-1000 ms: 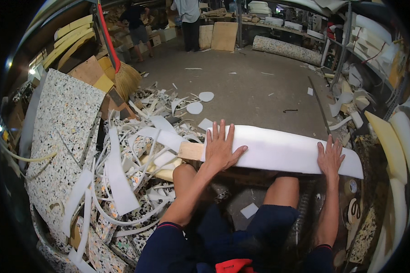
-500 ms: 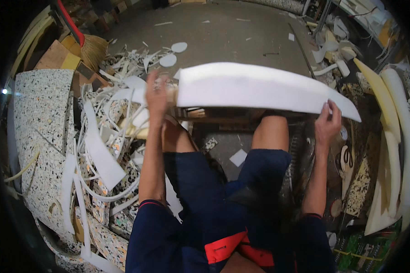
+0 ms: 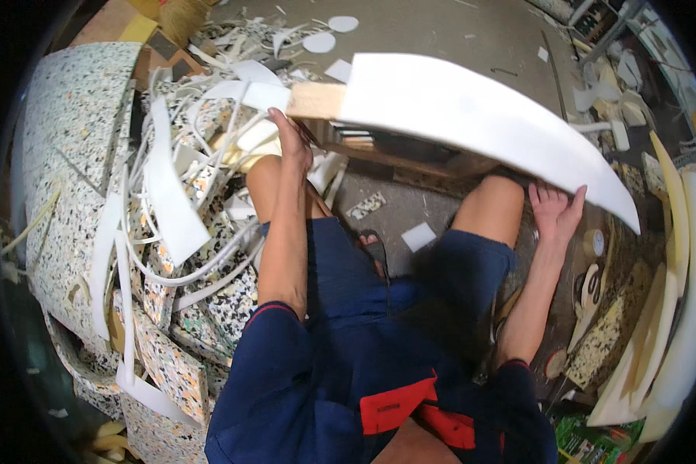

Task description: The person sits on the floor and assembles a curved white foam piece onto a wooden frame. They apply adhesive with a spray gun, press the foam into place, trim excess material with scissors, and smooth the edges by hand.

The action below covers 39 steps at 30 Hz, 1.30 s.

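A long white foam piece (image 3: 472, 116), broad at the left and tapering in a curve to a point at the right, lies across a wooden box-like stand (image 3: 315, 100) in front of my knees. My left hand (image 3: 292, 145) is at the stand's left end, just below its bare wooden top, off the foam; its fingers look stretched, partly hidden. At the foam's near edge, toward the narrow tip, my right hand (image 3: 557, 213) rests with palm turned up. Its fingers and thumb are spread, with fingertips against the edge.
White foam strips and offcuts (image 3: 174, 193) pile up at my left beside large speckled foam sheets (image 3: 77, 155). Curved cream and white foam lengths (image 3: 677, 294) stand at the right. Scissors (image 3: 590, 286) and a tape roll (image 3: 594, 242) lie near my right forearm.
The foam's left end has shifted right, baring the stand's wooden top, and its tip has swung nearer. My left hand has come down to the stand; my right hand's pinch has opened.
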### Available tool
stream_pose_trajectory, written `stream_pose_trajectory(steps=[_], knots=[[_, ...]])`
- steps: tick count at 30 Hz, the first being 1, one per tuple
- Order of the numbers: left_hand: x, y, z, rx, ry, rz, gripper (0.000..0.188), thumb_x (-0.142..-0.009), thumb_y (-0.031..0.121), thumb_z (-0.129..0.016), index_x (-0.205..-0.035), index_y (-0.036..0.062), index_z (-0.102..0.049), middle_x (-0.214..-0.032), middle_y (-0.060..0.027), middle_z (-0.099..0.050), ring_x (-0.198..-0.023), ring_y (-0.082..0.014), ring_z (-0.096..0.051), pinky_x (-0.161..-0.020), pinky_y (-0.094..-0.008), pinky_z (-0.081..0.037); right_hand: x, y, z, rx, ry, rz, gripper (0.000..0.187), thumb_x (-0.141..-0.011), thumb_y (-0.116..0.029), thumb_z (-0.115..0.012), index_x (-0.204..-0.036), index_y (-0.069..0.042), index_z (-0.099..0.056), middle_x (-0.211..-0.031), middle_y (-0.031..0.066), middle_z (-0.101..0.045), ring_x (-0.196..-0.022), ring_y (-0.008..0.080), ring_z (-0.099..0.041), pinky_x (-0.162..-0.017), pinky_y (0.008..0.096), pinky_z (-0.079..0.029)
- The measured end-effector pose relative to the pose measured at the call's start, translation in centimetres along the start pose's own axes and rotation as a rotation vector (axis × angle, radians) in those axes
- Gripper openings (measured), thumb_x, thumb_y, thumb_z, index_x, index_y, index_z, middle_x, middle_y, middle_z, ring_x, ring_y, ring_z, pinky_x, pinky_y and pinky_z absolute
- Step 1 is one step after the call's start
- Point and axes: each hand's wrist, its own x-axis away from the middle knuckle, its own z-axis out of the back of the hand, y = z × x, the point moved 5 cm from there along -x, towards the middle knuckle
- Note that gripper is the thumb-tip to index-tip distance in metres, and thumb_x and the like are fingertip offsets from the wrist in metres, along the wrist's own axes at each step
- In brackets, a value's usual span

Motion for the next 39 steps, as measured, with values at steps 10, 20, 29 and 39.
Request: stream_pose_trajectory(steps=[10,20,29,39], knots=[[0.9,1.9,-5.7,0.297,0.021,-0.091,0.044,-0.108,0.038,-0.048,-0.133,0.0022,-0.057,-0.131,-0.0092,-0.064,-0.122,-0.0218,-0.058,-0.109,-0.0368,-0.041,-5.7,-3.9,-5.1,0.096,0.101,0.091,0.110,-0.088,-0.074,-0.056,-0.157,0.003,-0.018,-0.160,0.0240,-0.026,-0.149,0.0410,-0.025,-0.122,0.0551,-0.016],[5.7,-5.3,-6.5,0.300,0.199,0.069,0.054,-0.110,0.043,-0.037,-0.145,0.0018,-0.045,-0.149,-0.0129,-0.049,-0.139,-0.0257,-0.043,-0.118,-0.0421,-0.031,-12.3,-7.4,-3.6,0.255,-0.006,0.092,0.110,-0.090,-0.059,-0.066,-0.160,0.001,-0.004,-0.169,0.0227,-0.003,-0.155,0.0400,-0.006,-0.122,0.0642,-0.006],[9.9,-4.2,-8.9,-0.210,0.061,-0.144,0.071,-0.109,0.050,-0.033,-0.151,-0.0077,-0.038,-0.157,-0.0257,-0.039,-0.148,-0.0321,-0.035,-0.123,-0.0376,-0.023,-16.7,-9.1,7.6,0.494,0.259,0.117,0.066,-0.089,-0.059,-0.072,-0.134,-0.013,-0.057,-0.118,0.0124,-0.063,-0.098,0.0251,-0.060,-0.092,0.0458,-0.051],[18.4,11.2,3.0,-0.615,0.287,-0.624,0.013,-0.095,0.011,-0.068,-0.104,0.0017,-0.070,-0.098,-0.0073,-0.071,-0.090,-0.0144,-0.068,-0.080,-0.0299,-0.055,-8.8,-9.0,9.6,0.685,0.112,-0.015,0.067,-0.093,-0.065,-0.063,-0.136,-0.015,-0.055,-0.104,0.0077,-0.066,-0.073,0.0167,-0.057,-0.066,0.0332,-0.050]])
